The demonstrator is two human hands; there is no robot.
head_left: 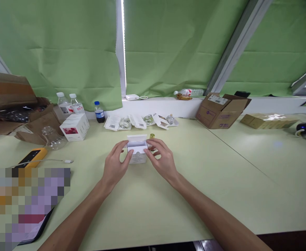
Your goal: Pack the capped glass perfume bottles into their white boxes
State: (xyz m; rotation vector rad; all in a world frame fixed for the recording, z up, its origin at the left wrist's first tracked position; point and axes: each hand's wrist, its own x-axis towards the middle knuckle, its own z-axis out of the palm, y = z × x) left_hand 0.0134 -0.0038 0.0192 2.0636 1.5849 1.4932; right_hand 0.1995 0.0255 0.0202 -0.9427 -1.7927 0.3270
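Note:
A small white carton (pixel 138 158) stands on the pale table in front of me, its lid flap raised at the back and its top open. My left hand (pixel 117 162) grips the carton's left side, thumb at the front edge and fingers at the rear corner. On the right side my right hand (pixel 162 158) holds it the same way. Just behind the right fingers stands a small item with a yellow-green cap (pixel 152 136), mostly hidden by that hand. Farther back lie several opened white cartons (pixel 137 121) with small glass bottles (pixel 148 120) on them.
Left are a stack of white boxes (pixel 76 127), clear bottles (pixel 64 103), a blue-capped bottle (pixel 99 112), a yellow device (pixel 35 157) with a cable and a partly blurred phone (pixel 35 232). Right are a cardboard box (pixel 220 111) and a wrapped yellowish pack (pixel 269 121).

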